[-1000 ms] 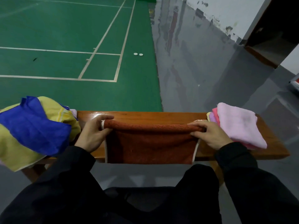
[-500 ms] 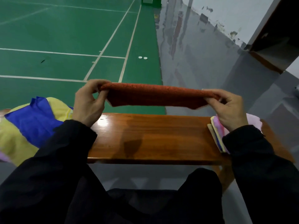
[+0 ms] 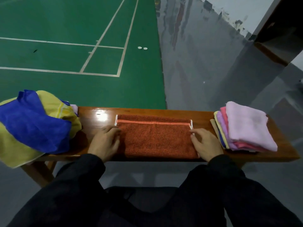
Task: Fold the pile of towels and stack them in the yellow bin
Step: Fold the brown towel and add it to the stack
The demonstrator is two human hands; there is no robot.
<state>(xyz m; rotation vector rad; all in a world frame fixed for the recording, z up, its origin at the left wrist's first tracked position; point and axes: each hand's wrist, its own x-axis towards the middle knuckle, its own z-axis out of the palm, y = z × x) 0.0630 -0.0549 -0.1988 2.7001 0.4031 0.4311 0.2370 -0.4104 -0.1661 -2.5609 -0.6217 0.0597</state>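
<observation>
A rust-orange towel (image 3: pixel 155 138) lies folded flat on the middle of the wooden bench (image 3: pixel 101 115), with a pale stripe near its far edge. My left hand (image 3: pixel 105 141) rests at the towel's left edge, fingers spread and touching it. My right hand (image 3: pixel 205 143) rests at its right edge the same way. On the left end of the bench sits a loose pile of towels (image 3: pixel 32 123), blue over yellow. A stack of folded towels (image 3: pixel 242 128), pink on top, sits on the right end. No yellow bin shows.
The bench stands at the edge of a green court floor (image 3: pixel 65 46) with white lines; grey floor (image 3: pixel 205 63) lies to the right. Two small white objects (image 3: pixel 142 48) lie on the court. My dark-clothed legs are below the bench.
The orange towel hung over the bench's near edge, was lifted up in both hands, and now lies folded flat on the bench with my hands loosened at its sides.
</observation>
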